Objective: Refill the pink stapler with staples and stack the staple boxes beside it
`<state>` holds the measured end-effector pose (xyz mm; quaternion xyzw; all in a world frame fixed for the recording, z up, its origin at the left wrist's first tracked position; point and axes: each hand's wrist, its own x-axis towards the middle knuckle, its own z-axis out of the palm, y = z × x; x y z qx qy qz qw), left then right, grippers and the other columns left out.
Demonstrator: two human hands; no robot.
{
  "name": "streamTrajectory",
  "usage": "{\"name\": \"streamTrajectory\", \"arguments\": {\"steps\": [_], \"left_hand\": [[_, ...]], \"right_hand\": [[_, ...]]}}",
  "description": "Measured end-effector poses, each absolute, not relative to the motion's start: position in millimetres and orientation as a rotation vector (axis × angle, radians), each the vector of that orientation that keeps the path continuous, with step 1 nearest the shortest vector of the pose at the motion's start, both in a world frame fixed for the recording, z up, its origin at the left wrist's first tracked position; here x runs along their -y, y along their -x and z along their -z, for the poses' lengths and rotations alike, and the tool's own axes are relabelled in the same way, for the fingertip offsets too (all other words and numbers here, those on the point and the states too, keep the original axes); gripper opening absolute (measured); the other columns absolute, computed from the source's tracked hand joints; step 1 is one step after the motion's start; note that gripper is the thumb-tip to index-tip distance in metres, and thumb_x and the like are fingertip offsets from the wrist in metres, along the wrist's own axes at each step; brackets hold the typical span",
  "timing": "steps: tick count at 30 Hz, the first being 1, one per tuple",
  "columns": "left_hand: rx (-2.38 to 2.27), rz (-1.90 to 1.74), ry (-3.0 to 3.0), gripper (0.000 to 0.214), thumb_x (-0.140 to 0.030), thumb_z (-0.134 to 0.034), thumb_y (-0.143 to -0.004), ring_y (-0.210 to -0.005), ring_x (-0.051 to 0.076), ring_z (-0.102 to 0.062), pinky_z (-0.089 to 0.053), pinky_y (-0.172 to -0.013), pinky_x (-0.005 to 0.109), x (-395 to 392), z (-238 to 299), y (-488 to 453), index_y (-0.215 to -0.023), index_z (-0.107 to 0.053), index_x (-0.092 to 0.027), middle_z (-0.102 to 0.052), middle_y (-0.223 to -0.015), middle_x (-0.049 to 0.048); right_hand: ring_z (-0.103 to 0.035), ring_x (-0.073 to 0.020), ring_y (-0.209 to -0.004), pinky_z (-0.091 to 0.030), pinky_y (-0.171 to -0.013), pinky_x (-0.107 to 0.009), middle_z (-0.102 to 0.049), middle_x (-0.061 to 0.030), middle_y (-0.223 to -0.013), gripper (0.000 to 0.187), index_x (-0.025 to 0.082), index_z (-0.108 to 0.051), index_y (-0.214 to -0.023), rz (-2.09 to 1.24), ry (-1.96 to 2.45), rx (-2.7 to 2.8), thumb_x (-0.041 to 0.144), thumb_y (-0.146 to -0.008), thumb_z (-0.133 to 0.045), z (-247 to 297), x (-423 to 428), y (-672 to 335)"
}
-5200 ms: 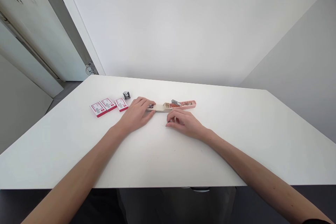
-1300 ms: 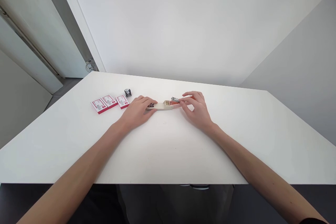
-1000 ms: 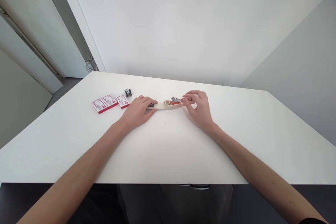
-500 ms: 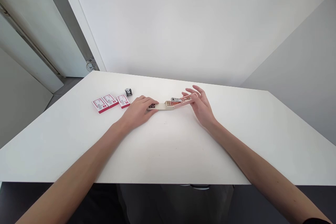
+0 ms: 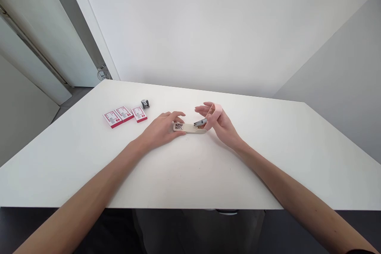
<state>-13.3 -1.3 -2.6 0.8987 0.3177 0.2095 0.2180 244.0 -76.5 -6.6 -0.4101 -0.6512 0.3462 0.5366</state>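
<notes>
A stapler with a cream base and a pink upper arm lies swung wide on the white table. Around the left end of the base, beside its dark patterned patch, is my left hand, with the thumb along the near edge and fingers on the far side; the index finger is raised. My right hand grips the pink arm, which stands steeply up, its thumb on the near side. A metal staple rail slants out between the two parts. My right palm and fingers partly hide the hinge end.
Three red-and-white staple boxes lie left of my hands. A small black staple remover sits behind them. The white table meets a white wall at the back, and its front edge is near my body.
My right hand has tilted the pink arm up to a steeper angle. The base has shifted slightly right and nearer me. My left fingers have loosened, uncovering the patterned patch.
</notes>
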Motion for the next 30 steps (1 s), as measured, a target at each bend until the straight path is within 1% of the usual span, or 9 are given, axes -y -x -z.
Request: {"name": "streamTrajectory", "arguments": {"steps": [3,5,8,10,14,17,21,25,30], "left_hand": [[-0.852,-0.556,-2.480,0.059,-0.056,-0.071,-0.096,-0.128,0.031,-0.065,-0.049,-0.107,0.048,4.4,2.7,10.5,-0.144,-0.052,-0.030,-0.078,-0.128,0.0033],[-0.819,-0.549,-2.494,0.058,-0.056,-0.071,-0.096,-0.127,0.031,-0.066,-0.048,-0.108,0.048,6.0,2.6,8.7,-0.144,-0.053,-0.030,-0.078,-0.128,0.0036],[-0.790,-0.545,-2.499,0.055,-0.055,-0.071,-0.097,-0.126,0.030,-0.068,-0.048,-0.108,0.048,8.3,1.8,6.6,-0.143,-0.053,-0.030,-0.079,-0.128,0.0032],[-0.792,-0.550,-2.482,0.057,-0.056,-0.071,-0.097,-0.126,0.030,-0.068,-0.049,-0.107,0.047,10.2,1.0,5.6,-0.144,-0.052,-0.030,-0.079,-0.128,0.0031],[-0.829,-0.569,-2.441,0.074,-0.057,-0.074,-0.094,-0.125,0.031,-0.069,-0.050,-0.106,0.046,13.2,0.9,4.9,-0.154,-0.040,-0.030,-0.079,-0.126,0.0053],[-0.865,-0.567,-2.424,0.082,-0.055,-0.075,-0.092,-0.125,0.032,-0.069,-0.051,-0.105,0.046,13.7,1.9,5.0,-0.159,-0.035,-0.029,-0.079,-0.122,0.0064],[-0.851,-0.563,-2.406,0.082,-0.058,-0.073,-0.093,-0.124,0.031,-0.069,-0.051,-0.106,0.047,13.7,1.3,4.7,-0.159,-0.035,-0.029,-0.079,-0.122,0.0063],[-0.860,-0.554,-2.405,0.079,-0.059,-0.071,-0.094,-0.124,0.032,-0.069,-0.050,-0.108,0.048,14.9,-1.3,3.7,-0.159,-0.036,-0.029,-0.078,-0.119,0.0059],[-0.894,-0.571,-2.425,0.077,-0.060,-0.071,-0.093,-0.124,0.033,-0.067,-0.051,-0.107,0.049,13.3,-0.6,5.1,-0.157,-0.040,-0.031,-0.073,-0.123,0.0068]], "right_hand": [[-0.059,-0.0318,-0.144,-0.064,-0.102,-0.055,-0.063,-0.0130,-0.151,0.048,0.033,-0.054,-0.142,-0.928,1.000,1.564,0.063,-0.105,-0.058,5.7,80.4,-241.4],[-0.060,-0.0327,-0.143,-0.066,-0.095,-0.051,-0.061,-0.0137,-0.155,0.050,0.033,-0.052,-0.146,-0.951,1.029,1.587,0.061,-0.105,-0.059,5.4,83.1,-239.6],[-0.062,-0.0306,-0.139,-0.062,-0.101,-0.051,-0.062,-0.0124,-0.154,0.050,0.034,-0.049,-0.149,-0.910,1.048,1.634,0.057,-0.107,-0.059,6.2,86.2,-237.3],[-0.064,-0.0296,-0.137,-0.059,-0.106,-0.051,-0.064,-0.0108,-0.151,0.047,0.033,-0.051,-0.149,-0.864,1.077,1.665,0.054,-0.108,-0.057,7.5,87.2,-236.7],[-0.067,-0.0297,-0.128,-0.058,-0.106,-0.050,-0.068,-0.0080,-0.147,0.048,0.032,-0.056,-0.152,-0.742,1.172,1.808,0.053,-0.110,-0.053,11.3,86.9,-237.8],[-0.070,-0.0291,-0.123,-0.058,-0.105,-0.049,-0.071,-0.0065,-0.143,0.053,0.033,-0.051,-0.161,-0.647,1.219,1.889,0.053,-0.111,-0.048,15.8,85.1,-240.0],[-0.070,-0.0290,-0.121,-0.059,-0.102,-0.049,-0.071,-0.0061,-0.142,0.057,0.038,-0.043,-0.167,-0.584,1.198,1.975,0.053,-0.112,-0.047,20.8,83.1,-240.8],[-0.071,-0.0303,-0.122,-0.058,-0.103,-0.051,-0.070,-0.0051,-0.144,0.057,0.044,-0.040,-0.168,-0.569,1.192,2.027,0.052,-0.112,-0.046,20.4,83.6,-238.2],[-0.072,-0.0314,-0.116,-0.060,-0.100,-0.052,-0.074,-0.0053,-0.138,0.058,0.043,-0.043,-0.167,-0.564,1.232,1.991,0.054,-0.110,-0.049,18.2,85.3,-235.7]]}}
